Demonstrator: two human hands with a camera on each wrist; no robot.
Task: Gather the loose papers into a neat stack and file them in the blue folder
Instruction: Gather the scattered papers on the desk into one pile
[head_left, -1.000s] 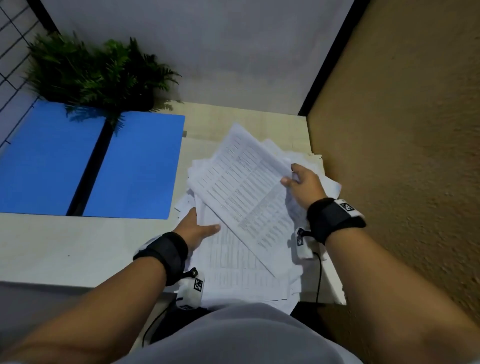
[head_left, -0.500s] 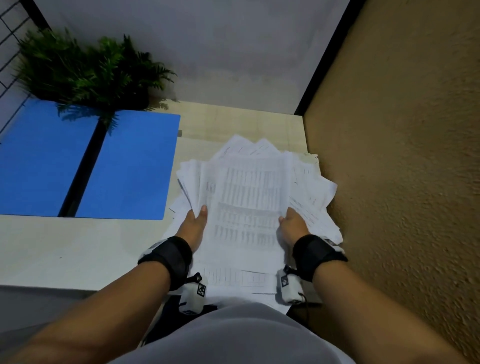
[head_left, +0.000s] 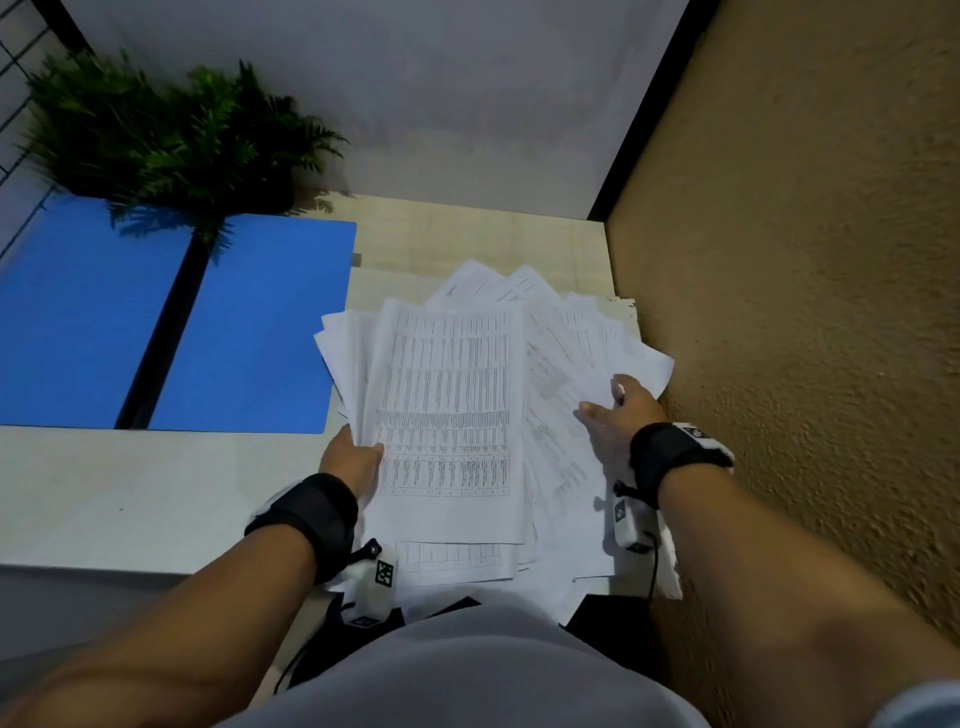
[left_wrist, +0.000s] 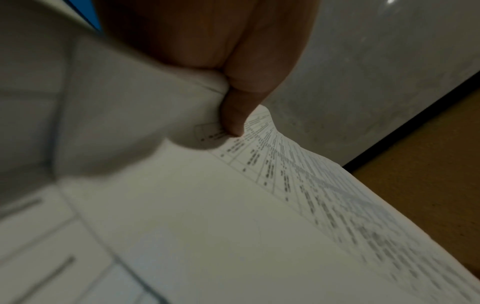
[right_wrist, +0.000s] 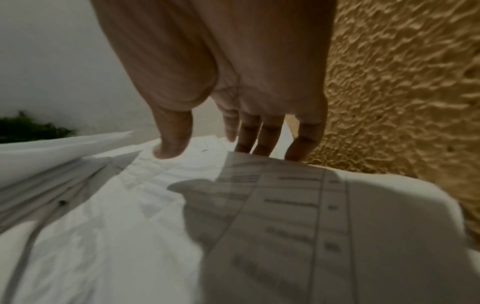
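A loose fan of printed white papers (head_left: 447, 415) lies on the pale desk at the right, partly overhanging its near edge. My left hand (head_left: 353, 457) grips the left edge of the top sheets; in the left wrist view its thumb (left_wrist: 233, 115) presses down on the papers (left_wrist: 207, 226). My right hand (head_left: 618, 415) lies spread on the sheets fanned out to the right. In the right wrist view its straight fingers (right_wrist: 267, 139) reach past the far edge of one sheet (right_wrist: 285, 205). The blue folder (head_left: 249, 332) lies open and flat to the left of the papers.
A green fern (head_left: 156, 140) stands at the back left, its fronds over the folder's top edge. A rough ochre wall (head_left: 805, 312) runs close along the desk's right side. Bare desk surface (head_left: 130, 493) lies in front of the folder.
The top sheet was turned from slanted to straight. My right hand then left its right edge and moved outward onto the fanned sheets. My left hand stayed at the left edge.
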